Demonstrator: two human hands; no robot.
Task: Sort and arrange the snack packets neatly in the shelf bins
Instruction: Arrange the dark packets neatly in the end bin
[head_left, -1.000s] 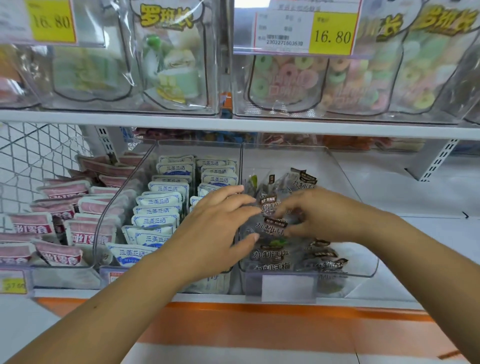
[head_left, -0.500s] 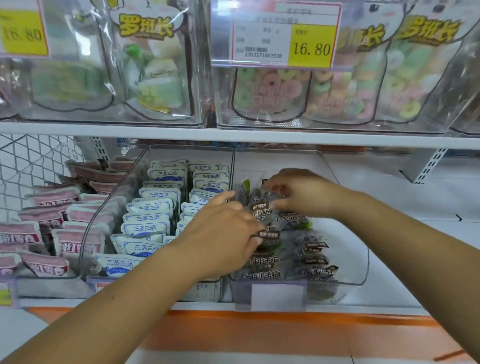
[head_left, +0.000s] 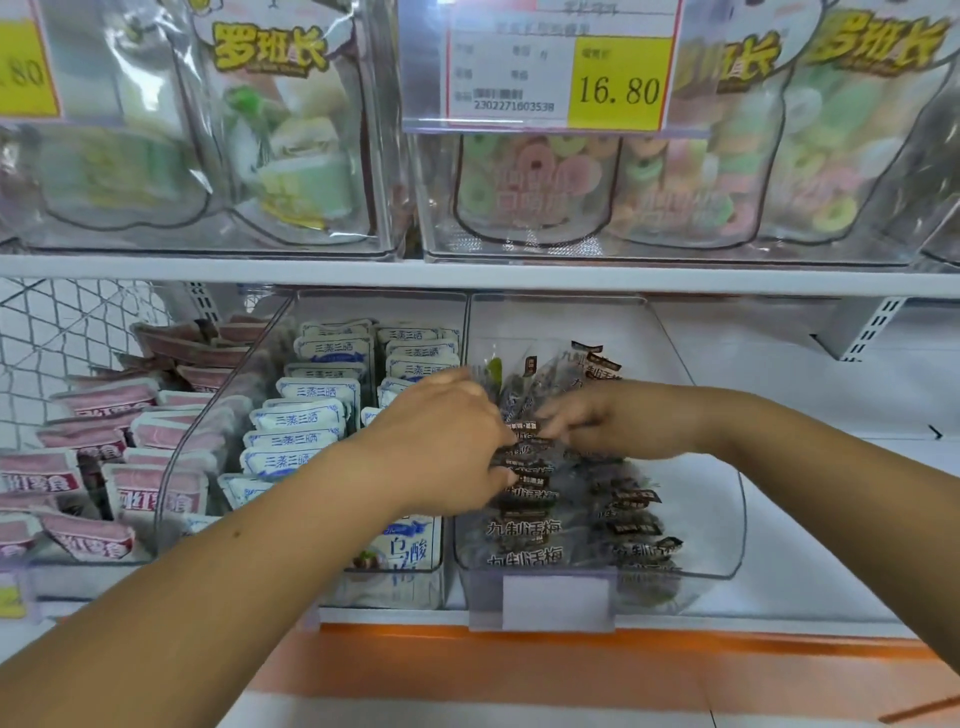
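Dark clear-wrapped plum packets (head_left: 524, 527) lie in rows inside the right clear bin (head_left: 727, 519) on the lower shelf. My left hand (head_left: 441, 441) reaches into that bin from the left, its fingers curled round the packets in the left row. From the right comes my right hand (head_left: 608, 421), fingertips pinching packets in the middle of the pile. More of these packets (head_left: 597, 364) stand upright behind both hands. The fingertips are partly hidden among the wrappers.
White-and-blue packets (head_left: 306, 415) fill the middle bin (head_left: 218, 415); pink packets (head_left: 104, 400) fill the left one. The upper shelf (head_left: 467, 275) carries clear bins of candy bags and a 16.80 price tag (head_left: 613, 83). An orange shelf edge (head_left: 571, 644) runs below.
My right hand came back from the rear of the bin toward the middle of the pile. The left hand shifted slightly right onto the left row. The camera moved closer.
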